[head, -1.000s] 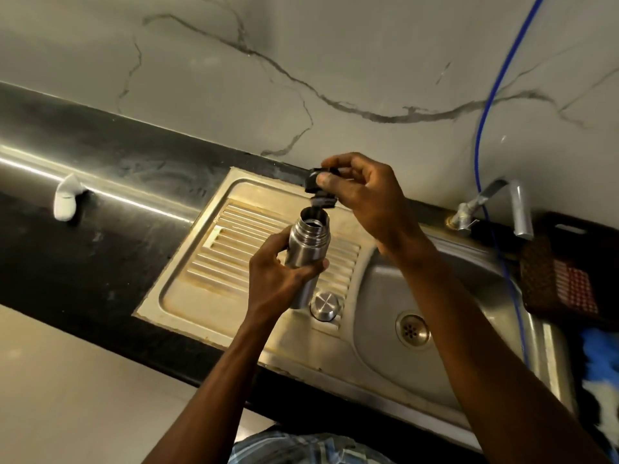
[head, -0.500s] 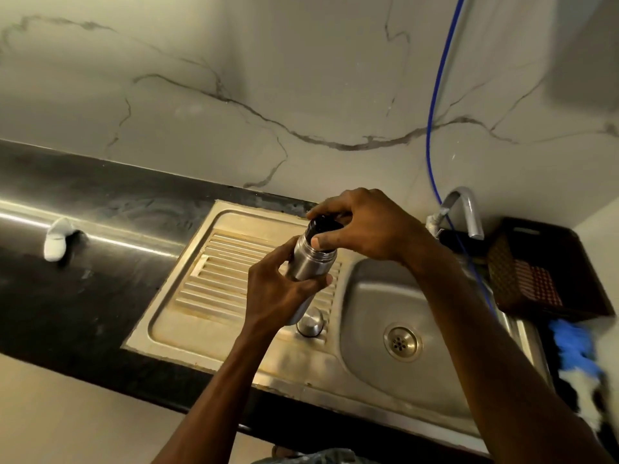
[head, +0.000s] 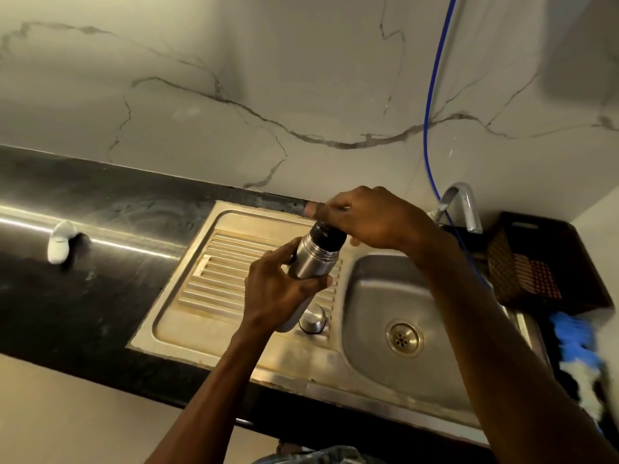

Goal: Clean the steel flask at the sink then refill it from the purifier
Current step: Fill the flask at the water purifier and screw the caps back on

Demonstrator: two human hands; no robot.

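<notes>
The steel flask (head: 311,262) is held tilted above the sink's ribbed drainboard (head: 214,276). My left hand (head: 278,293) grips its body from below. My right hand (head: 371,219) is curled over the black stopper (head: 326,237) that sits in the flask's mouth. A round steel cap (head: 313,319) lies on the drainboard just under the flask. The sink basin (head: 445,329) with its drain (head: 404,338) is to the right, and the tap (head: 464,205) stands behind it.
A black counter (head: 83,296) runs to the left, with a small white object (head: 59,242) on it. A blue hose (head: 432,95) hangs down the marble wall to the tap. At the right stand a dark basket (head: 542,262) and a blue and white cloth (head: 579,349).
My right hand brought the black stopper down from above the flask onto its mouth and now covers it. The view shifted, so the sink sits lower in the frame.
</notes>
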